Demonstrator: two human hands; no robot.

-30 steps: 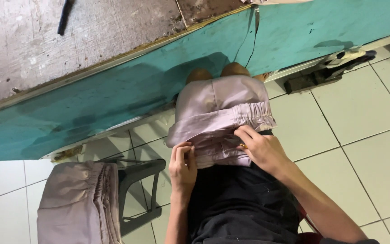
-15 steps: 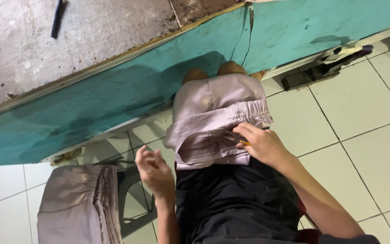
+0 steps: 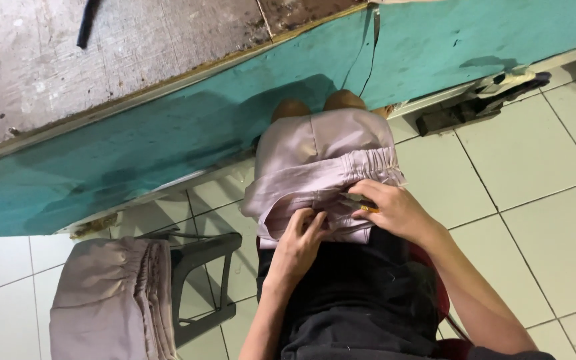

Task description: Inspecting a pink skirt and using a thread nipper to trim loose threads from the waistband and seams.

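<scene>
A pale mauve garment (image 3: 315,160) with a gathered elastic waistband lies over my lap and knees. My left hand (image 3: 299,243) presses on its near folded edge, fingers pinching the fabric. My right hand (image 3: 389,210) rests on the waistband and holds a small yellow-handled tool (image 3: 360,205) against the cloth. Below the garment my lap is covered by black clothing (image 3: 355,300).
A stack of folded mauve garments (image 3: 108,300) sits on a dark plastic stool (image 3: 205,267) at my left. A teal wall base (image 3: 168,133) runs across ahead, with grey concrete above. Dark objects (image 3: 475,107) lie on the white tiled floor (image 3: 535,220) at the right.
My left hand lifted off the garment toward the stool side, then came back onto the garment's near edge. My right hand stayed on the waistband.
</scene>
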